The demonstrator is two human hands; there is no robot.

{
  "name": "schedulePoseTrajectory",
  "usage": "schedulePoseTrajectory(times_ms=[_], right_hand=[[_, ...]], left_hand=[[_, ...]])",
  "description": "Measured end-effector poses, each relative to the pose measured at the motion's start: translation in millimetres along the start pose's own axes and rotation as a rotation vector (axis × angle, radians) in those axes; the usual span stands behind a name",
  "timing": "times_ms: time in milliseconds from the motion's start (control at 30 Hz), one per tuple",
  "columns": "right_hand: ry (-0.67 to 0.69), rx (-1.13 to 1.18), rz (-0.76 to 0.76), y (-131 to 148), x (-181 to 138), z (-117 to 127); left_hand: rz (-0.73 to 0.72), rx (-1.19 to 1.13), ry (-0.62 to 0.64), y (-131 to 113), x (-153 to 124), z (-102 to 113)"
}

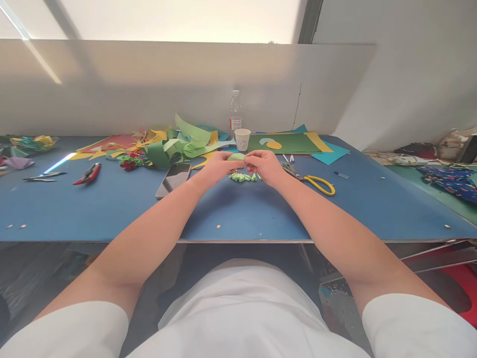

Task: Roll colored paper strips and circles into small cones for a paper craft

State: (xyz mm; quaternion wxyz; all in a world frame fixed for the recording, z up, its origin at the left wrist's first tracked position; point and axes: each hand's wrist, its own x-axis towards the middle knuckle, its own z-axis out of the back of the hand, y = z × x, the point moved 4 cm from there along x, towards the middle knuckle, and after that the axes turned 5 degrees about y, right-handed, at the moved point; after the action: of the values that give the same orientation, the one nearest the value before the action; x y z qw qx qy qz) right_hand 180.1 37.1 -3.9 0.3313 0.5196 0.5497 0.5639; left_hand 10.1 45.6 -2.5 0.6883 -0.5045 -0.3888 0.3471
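Note:
Between my two hands, above the middle of the table, is a small light green piece of paper. My left hand pinches its left side. Fingertips of my right hand close on its right edge. Just below the hands lies a cluster of folded pale green paper strips, partly hidden by the fingers. A white paper cup stands right behind my hands. Yellow-handled scissors rest to the right of my right hand, and a smartphone lies beside my left forearm.
The blue table meets a pale wall board. Green and yellow paper scraps pile up at back left. Red-handled pliers lie left. A plastic bottle stands behind the cup; dark green sheets lie at back right, near a pen cap.

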Motion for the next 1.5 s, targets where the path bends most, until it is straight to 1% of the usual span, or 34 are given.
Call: schedulePoseTrajectory(times_ms=[167, 300, 533, 700, 867, 1033, 1233, 1500], right_hand=[[0.013, -0.007, 0.026, 0.2, 0.1, -0.6], [0.005, -0.028, 0.063, 1.3, -0.4, 0.3], [0.028, -0.051, 0.068, 0.3, 0.3, 0.6], [0.028, -0.069, 0.076, -1.7, 1.4, 1.6], [0.021, -0.057, 0.095, -1.1, 1.4, 1.0], [0.005, -0.054, 0.060, 0.3, -0.2, 0.1], [-0.025, -0.057, 0.063, 3.1, 0.1, 2.5], [-0.028, -0.087, 0.077, 4.3, -1.2, 2.9]], left_hand=[[0.010, -0.046, 0.001, -1.6, -0.1, 0.5], [-0.001, -0.059, 0.021, -3.4, -0.7, 0.2], [0.023, -0.114, 0.079, -7.4, -4.4, -1.9], [0.014, -0.087, 0.091, -9.9, -6.5, -2.5], [-0.007, -0.067, 0.063, -9.3, -5.5, -1.4], [-0.009, -0.096, 0.037, -8.3, -3.4, -0.3], [0.007, -0.149, 0.027, -7.4, -2.7, 0.5], [0.015, -0.137, 0.027, -4.5, -2.1, 0.8]])
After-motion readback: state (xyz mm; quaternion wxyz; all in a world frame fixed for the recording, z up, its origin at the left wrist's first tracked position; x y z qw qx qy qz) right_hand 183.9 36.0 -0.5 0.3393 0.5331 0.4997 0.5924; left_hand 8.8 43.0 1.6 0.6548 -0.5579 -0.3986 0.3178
